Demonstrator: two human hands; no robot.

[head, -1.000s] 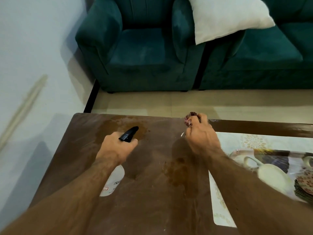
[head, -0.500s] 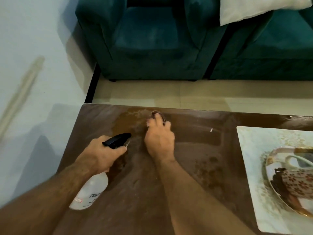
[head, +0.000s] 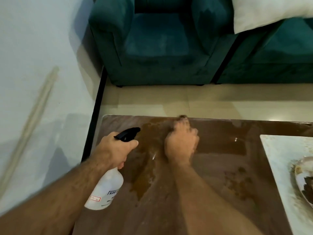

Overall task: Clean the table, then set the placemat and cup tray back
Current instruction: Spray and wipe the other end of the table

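Observation:
The brown table (head: 211, 197) is wet in streaks near its far left part. My left hand (head: 115, 150) grips a white spray bottle (head: 105, 190) with a black nozzle, held above the table's left edge. My right hand (head: 182, 144) presses a small dark cloth (head: 182, 117) onto the wet patch near the far edge; only a bit of the cloth shows past my fingers. The pale placemat (head: 277, 158) lies at the right, with the patterned cup tray (head: 303, 177) on it, cut off by the frame.
A teal armchair (head: 160, 44) and a teal sofa (head: 274, 56) with a white cushion (head: 264, 12) stand beyond the table, across a strip of beige floor. A pale wall (head: 33, 65) runs along the left.
My right hand with the cloth swept left across the table's far edge, then slightly back right. The view shifted left, pushing placemat and tray toward the right border. My left hand keeps the bottle.

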